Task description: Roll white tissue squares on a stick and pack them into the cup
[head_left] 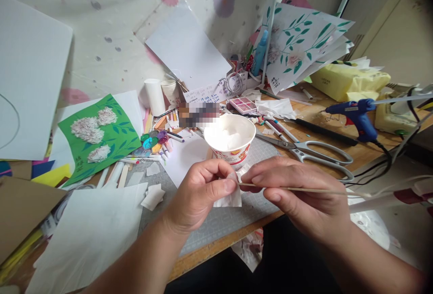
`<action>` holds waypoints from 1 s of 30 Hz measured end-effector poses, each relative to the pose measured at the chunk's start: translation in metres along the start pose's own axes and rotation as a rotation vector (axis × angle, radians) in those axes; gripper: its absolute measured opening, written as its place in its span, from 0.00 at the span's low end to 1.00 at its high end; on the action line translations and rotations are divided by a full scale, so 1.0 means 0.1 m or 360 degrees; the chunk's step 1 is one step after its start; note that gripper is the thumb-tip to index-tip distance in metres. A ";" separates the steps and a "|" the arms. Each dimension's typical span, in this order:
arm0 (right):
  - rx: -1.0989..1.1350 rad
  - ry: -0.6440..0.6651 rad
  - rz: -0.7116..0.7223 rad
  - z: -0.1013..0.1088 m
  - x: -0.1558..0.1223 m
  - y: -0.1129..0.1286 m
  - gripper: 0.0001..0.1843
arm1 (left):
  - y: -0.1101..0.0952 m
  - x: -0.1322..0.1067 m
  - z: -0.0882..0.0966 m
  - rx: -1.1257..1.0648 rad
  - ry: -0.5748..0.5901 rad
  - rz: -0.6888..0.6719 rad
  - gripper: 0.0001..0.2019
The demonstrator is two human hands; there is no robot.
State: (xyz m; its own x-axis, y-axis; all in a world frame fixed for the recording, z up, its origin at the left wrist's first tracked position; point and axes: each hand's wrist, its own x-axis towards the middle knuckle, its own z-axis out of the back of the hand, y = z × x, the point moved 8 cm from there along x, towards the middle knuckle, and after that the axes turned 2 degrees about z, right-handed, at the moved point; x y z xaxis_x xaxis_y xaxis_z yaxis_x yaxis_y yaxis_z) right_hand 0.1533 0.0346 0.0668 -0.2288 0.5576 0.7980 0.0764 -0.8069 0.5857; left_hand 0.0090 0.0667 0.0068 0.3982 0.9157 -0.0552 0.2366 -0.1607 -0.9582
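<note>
Thin, pale stick (304, 190), nearly level, long axis running left to right over the gridded cutting mat (216, 226).
Right hand (318, 204) holds the straight shaft between thumb and fingers; left hand (203, 190) is near a flared, printed bowl (233, 155), contents hard to make out; its thumb and forefinger pinch soft white paper (232, 199), hiding the tip.

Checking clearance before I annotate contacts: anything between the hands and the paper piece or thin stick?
Nothing visible. The left hand pinches the white paper piece; the right hand holds the thin stick, its far end at the paper. The paper bowl stands just beyond, not between.
</note>
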 end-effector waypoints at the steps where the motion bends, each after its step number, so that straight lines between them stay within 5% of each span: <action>1: -0.0001 0.0003 -0.0003 0.00 0.00 0.00 0.09 | 0.00 0.00 0.00 0.0001 0.0006 -0.0001 0.11; 18: 0.0046 0.0075 -0.0107 0.00 -0.04 -0.09 0.10 | 0.01 0.00 0.07 0.0350 -0.0013 -0.0054 0.09; 30: 0.0013 0.0160 -0.0221 -0.04 -0.04 -0.15 0.07 | -0.09 0.00 0.05 0.0476 0.0009 -0.0337 0.06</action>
State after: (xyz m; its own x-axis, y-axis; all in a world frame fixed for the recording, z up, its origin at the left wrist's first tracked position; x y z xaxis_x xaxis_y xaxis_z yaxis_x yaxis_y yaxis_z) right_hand 0.1492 0.0439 0.0538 -0.3337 0.6410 0.6913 0.0449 -0.7216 0.6908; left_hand 0.0030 0.0700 0.0139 0.3732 0.9150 0.1536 0.0451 0.1475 -0.9880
